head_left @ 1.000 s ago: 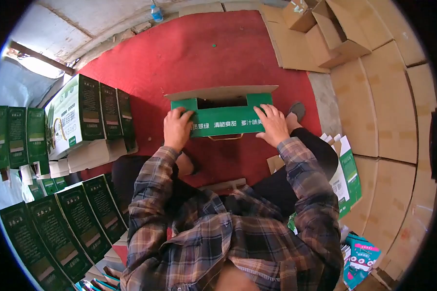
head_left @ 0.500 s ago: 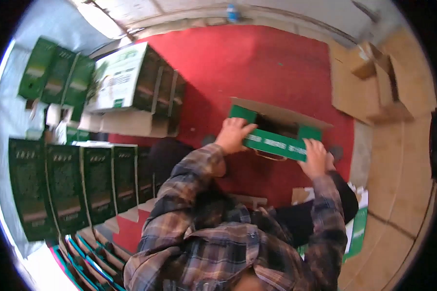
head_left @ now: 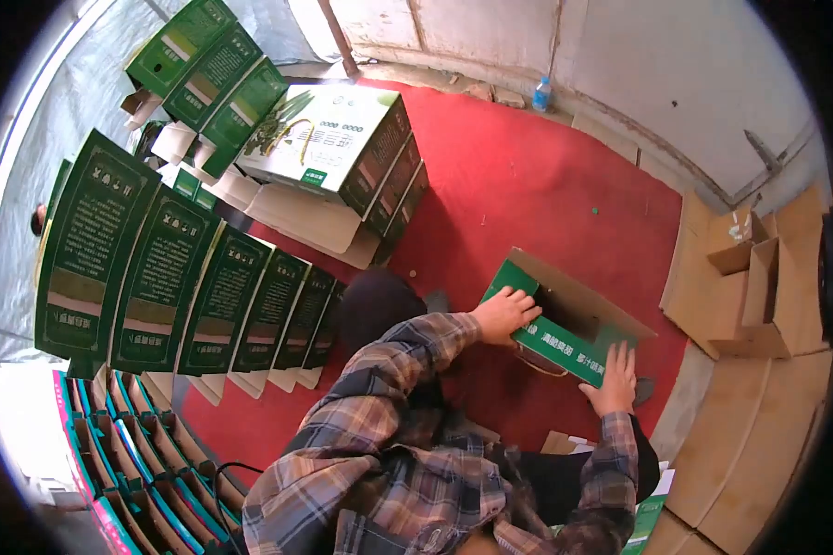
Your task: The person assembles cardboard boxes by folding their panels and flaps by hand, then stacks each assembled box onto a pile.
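Note:
A green cardboard carton (head_left: 559, 348) with white lettering on its front flap stands between my legs, its top open. A brown flap stands raised along its far side, and a cord handle (head_left: 539, 363) hangs at the front. My left hand (head_left: 506, 316) is closed over the left front corner, fingers bent across the flap. At the right end, my right hand (head_left: 613, 382) touches the carton with its fingers stretched out and thumb apart. The carton's inside is dark.
Red carpet (head_left: 528, 176) covers the floor. At left stand a row of green cartons (head_left: 162, 268), a stack topped by a white printed panel (head_left: 319, 139), and packed cardboard pieces (head_left: 139, 453). Brown cardboard (head_left: 745, 287) lies at right. A blue bottle (head_left: 541, 94) stands by the wall.
The camera view has shifted, so the carton and hands appear lower in the picture. My right hand's fingers have straightened along the carton's end; my left hand stays on its corner.

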The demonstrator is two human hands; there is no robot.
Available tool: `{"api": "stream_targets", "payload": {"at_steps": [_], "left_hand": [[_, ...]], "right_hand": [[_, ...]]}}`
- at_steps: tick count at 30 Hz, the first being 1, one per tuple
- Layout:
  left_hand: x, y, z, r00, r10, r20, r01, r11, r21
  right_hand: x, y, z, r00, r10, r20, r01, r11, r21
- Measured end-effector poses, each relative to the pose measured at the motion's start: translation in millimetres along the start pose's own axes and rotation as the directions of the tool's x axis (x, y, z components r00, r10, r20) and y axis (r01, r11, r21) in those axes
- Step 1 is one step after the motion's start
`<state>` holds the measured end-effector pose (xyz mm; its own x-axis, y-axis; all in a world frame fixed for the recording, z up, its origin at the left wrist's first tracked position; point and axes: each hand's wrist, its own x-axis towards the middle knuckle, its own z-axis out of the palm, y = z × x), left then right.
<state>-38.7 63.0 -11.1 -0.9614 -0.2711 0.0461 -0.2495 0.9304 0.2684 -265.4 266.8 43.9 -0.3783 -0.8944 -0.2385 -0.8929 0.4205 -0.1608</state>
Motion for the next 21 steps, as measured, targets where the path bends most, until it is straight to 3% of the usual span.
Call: {"api": "stream_targets", "payload": {"at_steps": [1, 3, 5, 6, 8, 9, 11, 13, 14, 15, 16, 17, 19, 20, 21], "left_hand": [[1, 0, 2, 1.0, 0.005, 0.0, -0.005, 0.999, -0.036], [-2, 7, -6, 1.0, -0.025, -0.006, 0.025, 0.996, -0.086], [-3, 8, -13, 0.981, -0.182, -0.066, 0.169, 0.971, -0.166], [-3, 6, -18, 0.98, -0.183, -0.073, 0.169, 0.972, -0.16], [-6, -1, -30, 0.912, -0.386, -0.139, 0.336, 0.897, -0.288], [-8, -5, -38, 0.91, -0.388, -0.142, 0.339, 0.897, -0.283], [-9, -16, -55, 0.745, -0.631, -0.217, 0.47, 0.727, -0.5], [-9, -35, -63, 0.558, -0.758, -0.337, 0.433, 0.613, -0.661], [-11, -46, -74, 0.479, -0.817, -0.321, 0.393, 0.526, -0.754], [-11, -69, -65, 0.357, -0.841, -0.406, 0.206, 0.495, -0.844], [-22, -36, -140, 0.466, -0.861, -0.205, -0.167, 0.142, -0.976], [-26, -40, -162, 0.371, -0.914, -0.164, -0.232, 0.079, -0.969], [-41, -92, -168, 0.285, -0.925, -0.25, -0.387, 0.128, -0.913], [-52, -103, -185, 0.293, -0.925, -0.24, -0.461, 0.084, -0.884], [-60, -99, -210, 0.362, -0.913, -0.19, -0.611, -0.078, -0.788]], "right_hand": [[1, 10, 0, 1.0, -0.005, -0.013, 0.005, 1.0, -0.006], [-2, 45, 6, 0.995, 0.0, -0.095, 0.016, 0.986, 0.164], [-9, 64, -20, 0.985, -0.01, -0.174, 0.049, 0.973, 0.225], [-15, 73, -32, 0.979, 0.024, -0.202, 0.044, 0.945, 0.323], [-28, 84, -55, 0.952, 0.085, -0.295, 0.025, 0.936, 0.35], [-30, 107, -47, 0.929, 0.11, -0.352, 0.046, 0.912, 0.407], [-46, 120, -59, 0.92, 0.243, -0.308, -0.063, 0.867, 0.495], [-59, 136, -62, 0.911, 0.296, -0.288, -0.116, 0.852, 0.51], [-62, 145, -61, 0.898, 0.348, -0.269, -0.167, 0.835, 0.524], [-66, 157, -57, 0.898, 0.347, -0.271, -0.165, 0.835, 0.525], [-70, 167, -52, 0.883, 0.369, -0.29, -0.137, 0.794, 0.593], [-74, 175, -49, 0.867, 0.392, -0.306, -0.107, 0.747, 0.656], [-81, 187, -50, 0.857, 0.426, -0.291, -0.138, 0.734, 0.665], [-86, 191, -50, 0.843, 0.46, -0.278, -0.169, 0.718, 0.676], [-90, 200, -45, 0.84, 0.467, -0.277, -0.174, 0.714, 0.678]]}}
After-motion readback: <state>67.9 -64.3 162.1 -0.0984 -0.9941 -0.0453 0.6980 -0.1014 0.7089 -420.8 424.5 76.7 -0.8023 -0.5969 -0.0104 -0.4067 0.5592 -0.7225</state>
